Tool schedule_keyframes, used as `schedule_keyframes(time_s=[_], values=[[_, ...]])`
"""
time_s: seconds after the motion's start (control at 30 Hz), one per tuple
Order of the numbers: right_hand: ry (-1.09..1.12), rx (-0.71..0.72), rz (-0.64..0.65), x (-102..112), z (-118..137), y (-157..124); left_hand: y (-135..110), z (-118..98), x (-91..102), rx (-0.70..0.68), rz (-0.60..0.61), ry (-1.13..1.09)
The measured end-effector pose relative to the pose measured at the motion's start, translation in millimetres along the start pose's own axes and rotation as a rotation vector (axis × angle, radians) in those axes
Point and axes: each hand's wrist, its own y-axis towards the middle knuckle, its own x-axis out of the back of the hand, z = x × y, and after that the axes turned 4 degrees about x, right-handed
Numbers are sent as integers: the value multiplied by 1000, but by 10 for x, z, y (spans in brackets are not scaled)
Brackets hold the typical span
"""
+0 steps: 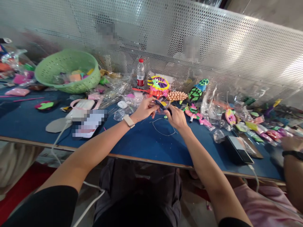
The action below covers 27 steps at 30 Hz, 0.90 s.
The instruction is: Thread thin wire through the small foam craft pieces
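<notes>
Above the blue table, my right hand (176,116) is closed around a slim dark hand tool (161,105) that looks like pliers. At the tool's far end, my left hand (146,108) is closed in a pinch; what lies between its fingertips is too small to tell. A thin wire (163,135) curves in a loose loop on the table just below both hands. Behind them stand a bright foam figure (159,85) with a yellow scalloped edge and a tan bumpy piece (177,96). A pink and green foam figure (195,113) lies right of my right hand.
A green basket (68,87) with colourful pieces stands back left, and a red-capped bottle (140,72) at the back. A phone (90,124) with a cable lies left; a black box-like device (238,150) sits right. Another person's hand (292,144) rests at the right edge.
</notes>
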Motion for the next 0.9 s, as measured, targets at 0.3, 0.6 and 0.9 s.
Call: schedule_keyframes(time_s=[0.3,0.6,0.9], values=[[119,-37,67,95,152,5,62,107,88,-12,15,-102],[165,-55,69,108,250,4,39,89,136,36,159,-357],[136,-116,115,150,285,34,44,61,158,60,133,-393]])
